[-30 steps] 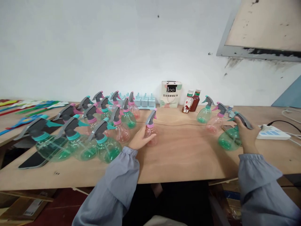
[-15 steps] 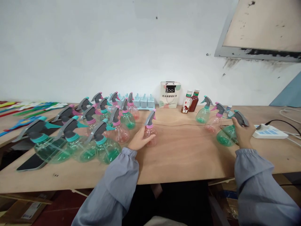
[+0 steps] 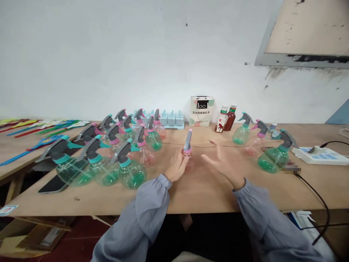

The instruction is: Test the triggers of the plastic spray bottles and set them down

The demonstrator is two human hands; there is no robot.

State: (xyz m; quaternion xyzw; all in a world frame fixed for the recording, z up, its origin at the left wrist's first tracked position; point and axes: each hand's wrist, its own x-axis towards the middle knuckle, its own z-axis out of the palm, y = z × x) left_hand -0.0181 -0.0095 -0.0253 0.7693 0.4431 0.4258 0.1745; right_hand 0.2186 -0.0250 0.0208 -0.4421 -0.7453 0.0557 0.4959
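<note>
My left hand [image 3: 176, 168] is wrapped round a small pink spray bottle [image 3: 187, 153] with a grey trigger head, standing upright in the middle of the wooden table [image 3: 207, 193]. My right hand [image 3: 225, 162] hovers just right of that bottle, fingers spread and blurred, holding nothing. A green spray bottle [image 3: 274, 154] stands alone on the right, apart from my hand. Both my arms wear grey-blue sleeves.
Several green and pink spray bottles [image 3: 114, 149] crowd the table's left half. Two more bottles [image 3: 249, 134] stand back right. A small paper bag [image 3: 201, 111], two drink bottles [image 3: 226, 118], a pale blue tray [image 3: 170, 120], a power strip [image 3: 321, 154] and a phone [image 3: 54, 183] also sit here.
My right hand let go of the green spray bottle on the right and swung left toward the pink bottle. The left hand turned the pink bottle so its trigger faces me.
</note>
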